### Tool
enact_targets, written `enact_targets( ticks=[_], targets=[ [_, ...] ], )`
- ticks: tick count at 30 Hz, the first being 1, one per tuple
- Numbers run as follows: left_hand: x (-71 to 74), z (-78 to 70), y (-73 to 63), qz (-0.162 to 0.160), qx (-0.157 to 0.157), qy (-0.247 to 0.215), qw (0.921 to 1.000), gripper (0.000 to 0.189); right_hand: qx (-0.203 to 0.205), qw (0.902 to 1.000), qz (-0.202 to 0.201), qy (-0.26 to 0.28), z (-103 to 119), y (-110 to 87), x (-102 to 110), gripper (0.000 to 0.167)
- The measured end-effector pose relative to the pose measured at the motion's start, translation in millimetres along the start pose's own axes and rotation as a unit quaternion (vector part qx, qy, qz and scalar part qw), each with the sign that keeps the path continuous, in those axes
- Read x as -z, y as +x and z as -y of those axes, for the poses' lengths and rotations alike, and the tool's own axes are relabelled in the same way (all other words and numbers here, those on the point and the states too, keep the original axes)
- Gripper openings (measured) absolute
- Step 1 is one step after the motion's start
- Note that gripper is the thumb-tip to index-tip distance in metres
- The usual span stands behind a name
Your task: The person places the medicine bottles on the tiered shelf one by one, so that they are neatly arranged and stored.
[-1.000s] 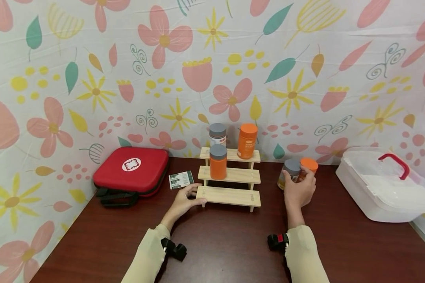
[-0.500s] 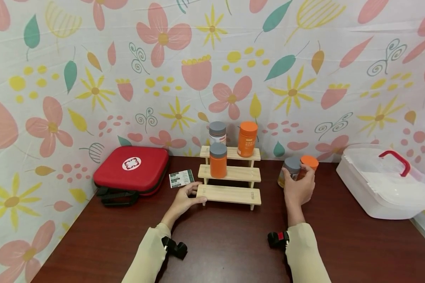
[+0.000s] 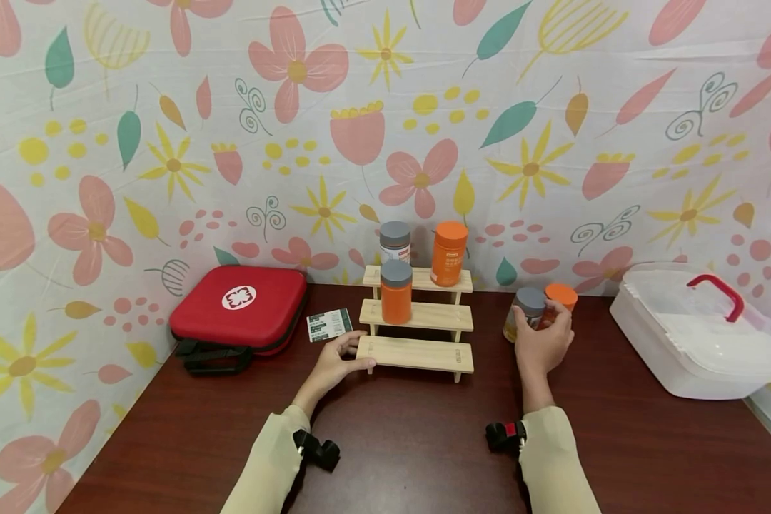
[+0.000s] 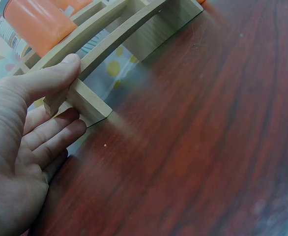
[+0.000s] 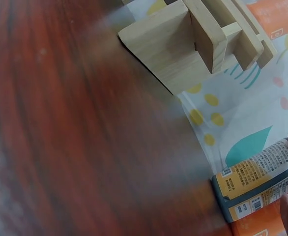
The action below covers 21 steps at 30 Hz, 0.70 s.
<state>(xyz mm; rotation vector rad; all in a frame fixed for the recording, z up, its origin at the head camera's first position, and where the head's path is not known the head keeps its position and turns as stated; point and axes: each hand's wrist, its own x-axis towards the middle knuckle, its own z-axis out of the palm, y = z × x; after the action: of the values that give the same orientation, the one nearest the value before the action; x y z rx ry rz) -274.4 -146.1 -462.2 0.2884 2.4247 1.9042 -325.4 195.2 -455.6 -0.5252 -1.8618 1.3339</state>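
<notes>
My left hand (image 3: 330, 368) grips the left end of the lowest step of a three-step wooden display stand (image 3: 417, 353). In the left wrist view its thumb lies on top of the board, with the other fingers lower down beside the leg. To the right of the stand, my right hand (image 3: 545, 348) holds a grey-lidded pill bottle (image 3: 530, 298) between thumb and fingers. The right wrist view shows this bottle's yellow-and-white label (image 5: 257, 177). Right beside it is an orange-lidded bottle (image 3: 562, 294), partly hidden by the hand.
An orange bottle with a grey lid (image 3: 396, 293) stands on the middle step. On the top step are an all-orange bottle (image 3: 449, 255) and a grey-lidded one (image 3: 395, 239). A red first-aid case (image 3: 238, 307) and a card (image 3: 329, 325) lie left; a white lidded box (image 3: 700, 343) sits right.
The view shifts very slightly. Both hands keep their places on the stand and the grey-lidded pill bottle.
</notes>
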Motion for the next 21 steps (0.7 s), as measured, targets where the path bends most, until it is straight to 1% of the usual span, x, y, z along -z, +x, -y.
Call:
enact_targets(
  ticks=[1,3,8,13,15,18,19,21],
  targets=[
    [-0.1,0.5,0.1,-0.002,-0.002,0.001,1.0,0.059,0.006,0.9999,0.0,0.008,-1,0.5,0,0.052],
    [-0.8,7.4,3.3,-0.003,0.0,-0.002,1.0,0.059,0.014,0.9997,0.001,0.02,-2,1.2,0,0.052],
    [-2.7,28.2,12.8,-0.009,0.005,-0.003,0.9999,0.061,0.013,0.9994,0.0,0.033,-4,2.2,0,0.054],
    [-2.3,32.4,13.7,-0.013,-0.007,0.002,0.9999,0.06,0.009,0.9989,0.004,0.045,-3,2.6,0,0.054],
    [-1.9,33.3,12.7,-0.012,-0.016,0.0,0.9998,0.061,0.005,0.9989,0.004,0.047,-2,2.4,0,0.054],
    [-1.2,35.4,11.4,-0.012,-0.045,-0.005,0.9989,0.062,0.002,0.9987,0.005,0.051,0,1.8,0,0.054],
    [-0.8,36.4,11.2,-0.01,-0.059,-0.003,0.9982,0.062,0.002,0.9987,0.007,0.051,1,1.5,1,0.054],
    [-0.7,36.7,10.8,-0.01,-0.072,-0.006,0.9973,0.063,0.004,0.9986,0.01,0.052,3,1.3,1,0.054]
  ],
)
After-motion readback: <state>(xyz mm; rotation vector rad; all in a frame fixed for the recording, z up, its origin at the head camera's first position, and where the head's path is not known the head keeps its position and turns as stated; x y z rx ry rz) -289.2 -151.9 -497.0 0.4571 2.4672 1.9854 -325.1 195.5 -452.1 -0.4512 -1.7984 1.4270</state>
